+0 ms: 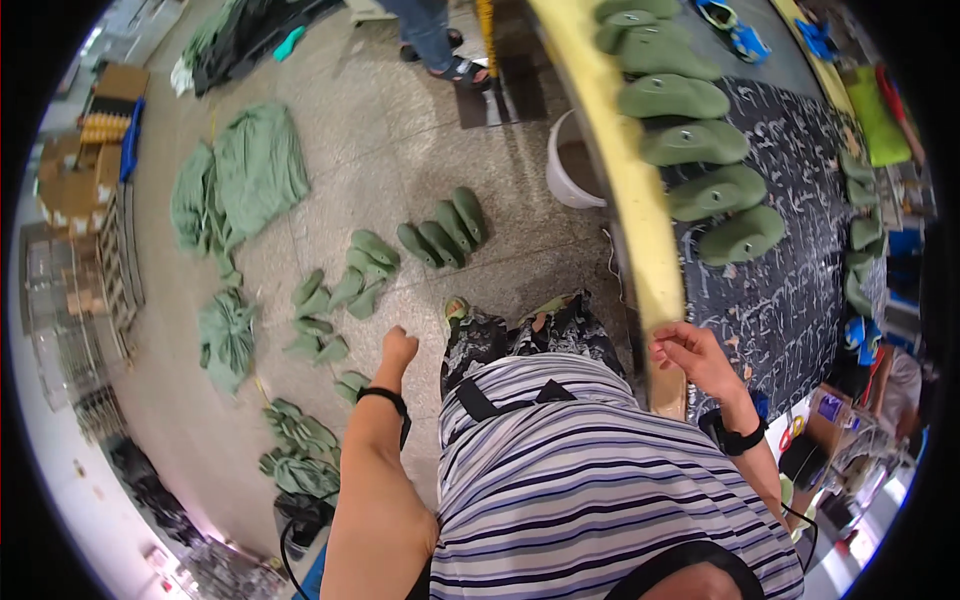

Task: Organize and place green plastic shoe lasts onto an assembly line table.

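My left hand [400, 347] hangs over the floor with its fingers curled into a fist, and nothing shows in it. My right hand [697, 358] is above the yellow table edge [650, 250], thumb and fingers drawn together; whether something small is between them is hidden. Beyond it on the dark patterned mat lie green shoe lasts, the nearest one [741, 236] at the front of a row running away from me. On the floor ahead of my left hand stands a cluster of green shoe lasts [441, 240], with more lasts [372, 253] to its left.
A white bucket [575, 170] stands against the table's left side. Green sacks [262, 160] lie on the floor at the left, with a tied sack [227, 340] nearer. Another person's sandalled feet [462, 70] are at the far end. Cardboard boxes [75, 180] line the left wall.
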Available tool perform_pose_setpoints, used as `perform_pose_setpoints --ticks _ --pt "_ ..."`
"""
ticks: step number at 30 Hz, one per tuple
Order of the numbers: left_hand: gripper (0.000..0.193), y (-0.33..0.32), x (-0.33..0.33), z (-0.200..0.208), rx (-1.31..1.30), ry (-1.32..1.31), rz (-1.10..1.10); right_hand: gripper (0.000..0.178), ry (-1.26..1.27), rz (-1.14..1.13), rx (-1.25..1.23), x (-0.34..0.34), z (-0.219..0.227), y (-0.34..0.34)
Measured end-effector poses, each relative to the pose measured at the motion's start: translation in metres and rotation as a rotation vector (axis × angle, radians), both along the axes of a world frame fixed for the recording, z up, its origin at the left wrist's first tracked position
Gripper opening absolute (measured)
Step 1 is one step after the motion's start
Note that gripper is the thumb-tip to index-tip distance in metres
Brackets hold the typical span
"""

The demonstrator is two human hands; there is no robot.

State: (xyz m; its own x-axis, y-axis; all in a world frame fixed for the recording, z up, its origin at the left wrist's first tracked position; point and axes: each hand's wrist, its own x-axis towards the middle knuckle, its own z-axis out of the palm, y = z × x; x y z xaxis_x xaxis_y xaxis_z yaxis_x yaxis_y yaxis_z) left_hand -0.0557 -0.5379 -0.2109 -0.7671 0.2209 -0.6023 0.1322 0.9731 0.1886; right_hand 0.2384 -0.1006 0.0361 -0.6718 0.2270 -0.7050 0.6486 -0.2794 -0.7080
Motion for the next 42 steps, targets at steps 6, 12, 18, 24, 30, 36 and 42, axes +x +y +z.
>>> perform_pose_setpoints --ticks 6,12,18,24,30,36,42 --pt "0.036 -0.125 0.037 -0.020 0.121 -0.152 0.196 0.022 -0.095 0.419 0.273 -0.086 -0.104 -0.086" --pt "0.037 -0.129 0.013 -0.054 0.128 -0.250 0.392 0.031 -0.095 0.698 0.404 -0.161 -0.238 -0.148" --pt "0.040 -0.081 -0.042 -0.219 0.405 0.099 0.178 0.040 0.006 0.722 0.625 -0.301 -0.432 -0.194" --pt "0.062 0.006 -0.148 -0.427 0.467 0.154 0.191 0.078 -0.354 0.694 0.735 -0.407 -0.624 -0.214" --pt "0.042 0.037 -0.137 -0.512 0.238 0.131 0.295 0.063 -0.329 0.582 1.103 -0.397 -0.723 -0.223" --pt "0.044 0.005 -0.086 -0.508 0.263 -0.049 0.258 0.052 -0.254 0.558 1.075 -0.382 -0.737 -0.234" --pt "0.076 0.105 -0.098 -0.480 -0.064 -0.224 0.889 0.057 -0.271 0.567 1.151 -0.389 -0.739 -0.238"
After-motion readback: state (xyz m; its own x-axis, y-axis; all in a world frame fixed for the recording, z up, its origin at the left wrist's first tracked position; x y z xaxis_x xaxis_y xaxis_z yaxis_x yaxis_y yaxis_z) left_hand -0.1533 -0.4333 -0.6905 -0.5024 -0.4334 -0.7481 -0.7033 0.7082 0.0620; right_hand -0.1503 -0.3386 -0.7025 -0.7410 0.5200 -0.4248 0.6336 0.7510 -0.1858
